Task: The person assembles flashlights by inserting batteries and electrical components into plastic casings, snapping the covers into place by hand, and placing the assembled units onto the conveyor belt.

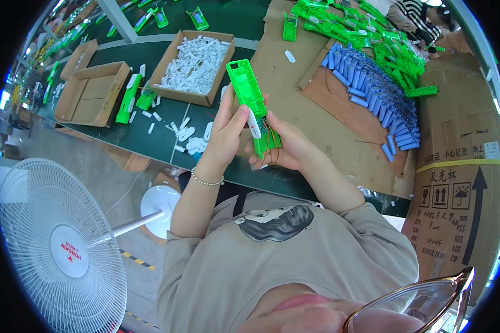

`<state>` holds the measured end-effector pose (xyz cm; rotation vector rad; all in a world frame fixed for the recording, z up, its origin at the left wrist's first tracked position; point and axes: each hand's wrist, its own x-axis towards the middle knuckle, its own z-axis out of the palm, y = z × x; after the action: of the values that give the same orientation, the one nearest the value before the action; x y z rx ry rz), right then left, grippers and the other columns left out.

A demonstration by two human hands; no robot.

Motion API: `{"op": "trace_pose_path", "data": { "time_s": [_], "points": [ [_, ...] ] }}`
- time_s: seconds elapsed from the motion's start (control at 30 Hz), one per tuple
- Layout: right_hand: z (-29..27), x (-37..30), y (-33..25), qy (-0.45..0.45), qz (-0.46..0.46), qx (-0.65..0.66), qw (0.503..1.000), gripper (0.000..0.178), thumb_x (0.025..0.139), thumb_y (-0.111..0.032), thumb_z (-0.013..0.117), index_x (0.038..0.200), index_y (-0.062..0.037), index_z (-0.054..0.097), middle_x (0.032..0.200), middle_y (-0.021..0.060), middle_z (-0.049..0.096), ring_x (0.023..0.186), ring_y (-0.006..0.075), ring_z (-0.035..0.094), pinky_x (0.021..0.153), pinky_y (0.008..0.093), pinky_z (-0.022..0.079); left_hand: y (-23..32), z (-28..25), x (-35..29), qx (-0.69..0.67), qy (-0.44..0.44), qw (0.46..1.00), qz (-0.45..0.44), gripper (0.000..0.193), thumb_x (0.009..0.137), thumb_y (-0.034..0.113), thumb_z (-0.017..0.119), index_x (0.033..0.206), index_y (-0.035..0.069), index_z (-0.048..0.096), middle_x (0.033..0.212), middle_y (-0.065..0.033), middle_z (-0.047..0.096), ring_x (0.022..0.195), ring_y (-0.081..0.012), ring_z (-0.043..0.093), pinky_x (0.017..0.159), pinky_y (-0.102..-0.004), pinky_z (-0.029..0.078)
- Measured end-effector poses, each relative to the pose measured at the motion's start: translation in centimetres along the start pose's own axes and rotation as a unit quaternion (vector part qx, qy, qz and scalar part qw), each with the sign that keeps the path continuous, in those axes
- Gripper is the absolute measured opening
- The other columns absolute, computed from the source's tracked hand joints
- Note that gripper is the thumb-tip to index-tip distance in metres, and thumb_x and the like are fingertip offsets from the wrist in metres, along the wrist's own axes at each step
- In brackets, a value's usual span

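In front of my chest I hold a bright green plastic housing (245, 83) in both hands, tilted with its hollow side facing up. My left hand (228, 125) grips its left side, the thumb pressing by a slim white oval piece (254, 124) at the housing's edge. My right hand (291, 143) closes round the lower right part, where a green circuit board and thin red and dark wires (269, 136) show. The fingers behind the housing are partly hidden.
A cardboard box of small white parts (197, 64) stands beyond my left hand, beside an emptier box (91, 94). Loose white pieces (194, 145) lie nearby. Blue cylindrical cells (372, 94) and heaped green housings (344, 25) are right. A large carton (455, 194) and a fan (66, 250) flank me.
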<state>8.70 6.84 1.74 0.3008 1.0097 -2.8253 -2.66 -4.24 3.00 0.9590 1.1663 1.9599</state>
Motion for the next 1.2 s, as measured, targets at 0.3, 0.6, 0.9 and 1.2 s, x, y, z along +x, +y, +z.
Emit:
{"op": "trace_pose_path", "data": {
  "time_s": [0.3, 0.6, 0.9, 1.2],
  "points": [
    [1.2, -2.3, 2.7, 0.011, -0.036, -0.241, 0.97, 0.046, 0.089, -0.018, 0.056, 0.129, -0.0008, 0.041, 0.097, 0.0191, 0.063, 0.073, 0.0242, 0.066, 0.062, 0.0317, 0.055, 0.8, -3.2, -2.6, 0.088, 0.151, 0.978, 0.111, 0.051, 0.095, 0.015, 0.031, 0.143, 0.006, 0.018, 0.117, -0.0157, 0.052, 0.091, -0.0181, 0.057, 0.08, -0.0324, 0.049],
    [3.5, -5.0, -0.6, -0.043, -0.177, -0.006, 0.983, 0.026, 0.085, -0.01, 0.058, 0.102, 0.0104, 0.056, 0.092, 0.026, 0.065, 0.084, 0.0337, 0.067, 0.077, 0.0419, 0.055, -1.2, -2.3, -4.3, 0.146, 0.04, 0.988, 0.017, 0.052, 0.091, 0.013, 0.029, 0.141, -0.001, 0.025, 0.115, -0.0145, 0.053, 0.096, -0.0183, 0.056, 0.083, -0.0312, 0.047],
    [1.1, -3.3, -1.0, 0.018, -0.078, -0.225, 0.971, 0.028, 0.092, -0.022, 0.056, 0.079, 0.0028, 0.058, 0.058, 0.0108, 0.061, 0.045, 0.0163, 0.057, 0.044, 0.0249, 0.044, -3.5, -1.3, -5.6, 0.142, -0.015, 0.99, 0.009, 0.049, 0.091, 0.009, 0.034, 0.139, -0.004, 0.031, 0.128, -0.014, 0.049, 0.114, -0.0199, 0.05, 0.096, -0.0299, 0.039],
    [-1.1, -1.4, 0.5, 0.275, -0.275, -0.416, 0.822, 0.031, 0.08, -0.019, 0.071, 0.097, 0.0052, 0.061, 0.08, 0.0092, 0.065, 0.068, 0.0109, 0.061, 0.062, 0.0239, 0.048, -3.7, 0.5, -6.3, 0.149, -0.072, 0.985, -0.039, 0.05, 0.092, 0.01, 0.046, 0.139, -0.001, 0.031, 0.115, -0.0109, 0.055, 0.099, -0.0159, 0.056, 0.086, -0.0291, 0.044]
  ]
}}
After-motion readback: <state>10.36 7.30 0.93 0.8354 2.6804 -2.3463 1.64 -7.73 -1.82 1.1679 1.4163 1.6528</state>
